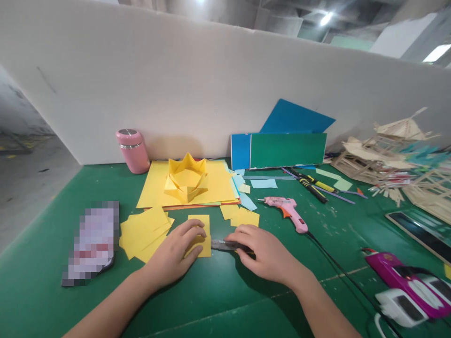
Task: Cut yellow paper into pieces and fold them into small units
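Observation:
My left hand (181,246) rests on a small rectangle of yellow paper (206,228), its fingers curved and apart, with the thumb low on the sheet. Between the fingers and thumb of my right hand (259,251) is a slim grey metal tool, apparently a utility knife (220,244). Its left end meets the right edge of the paper, while my fingers cover much of its other end. Loose yellow pieces (141,232) overlap beside my left hand. More yellow pieces (246,217) lie just beyond my right hand.
Behind my hands, a folded yellow paper lotus (186,178) sits on stacked coloured sheets (151,188). A pink glue gun (291,211) trails its cord toward a purple power strip (405,277). Around them are a pink flask (134,152), pliers (310,185), a pixelated item (93,244) and wooden models (366,159).

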{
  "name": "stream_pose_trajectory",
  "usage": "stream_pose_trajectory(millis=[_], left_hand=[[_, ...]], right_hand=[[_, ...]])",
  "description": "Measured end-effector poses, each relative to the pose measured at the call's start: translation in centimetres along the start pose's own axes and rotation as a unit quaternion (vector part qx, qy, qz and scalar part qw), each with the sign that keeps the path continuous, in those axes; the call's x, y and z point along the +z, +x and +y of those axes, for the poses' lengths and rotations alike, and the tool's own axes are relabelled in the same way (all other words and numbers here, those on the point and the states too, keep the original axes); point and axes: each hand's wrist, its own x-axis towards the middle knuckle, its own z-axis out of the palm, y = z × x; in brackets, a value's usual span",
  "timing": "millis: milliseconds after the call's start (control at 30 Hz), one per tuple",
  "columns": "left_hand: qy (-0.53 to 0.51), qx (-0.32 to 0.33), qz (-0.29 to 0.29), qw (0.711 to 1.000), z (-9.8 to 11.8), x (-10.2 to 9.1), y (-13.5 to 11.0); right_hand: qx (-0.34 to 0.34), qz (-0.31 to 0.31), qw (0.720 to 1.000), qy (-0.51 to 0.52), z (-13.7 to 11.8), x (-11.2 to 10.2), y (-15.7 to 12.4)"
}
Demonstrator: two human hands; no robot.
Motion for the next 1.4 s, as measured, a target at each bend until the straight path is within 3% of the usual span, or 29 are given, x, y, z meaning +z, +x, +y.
stream_pose_trajectory(millis=[267, 433, 633, 1200, 1400], left_hand=[[0.047, 0.000, -0.030, 0.998, 0.0, 0.3, 0.1], [0.023, -0.025, -0.020, 0.999, 0.1, -0.1, 0.4], [-0.002, -0.017, -0.058, 0.998, -1.1, -0.9, 0.5], [-0.002, -0.025, -0.054, 0.998, -1.7, -0.6, 0.6], [-0.015, -0.026, -0.038, 0.999, -1.6, -0.6, 0.6]], right_hand=[[-0.024, -0.003, 0.998, -0.054, -0.1, 0.5, 0.2], [-0.023, -0.019, 0.997, -0.065, -0.3, 0.3, 0.2], [-0.020, -0.040, 0.998, -0.039, -0.3, -0.1, 0.0], [-0.066, -0.059, 0.995, -0.049, -0.4, 0.9, 0.1], [-0.066, -0.037, 0.996, -0.049, -0.2, 1.1, 0.1]])
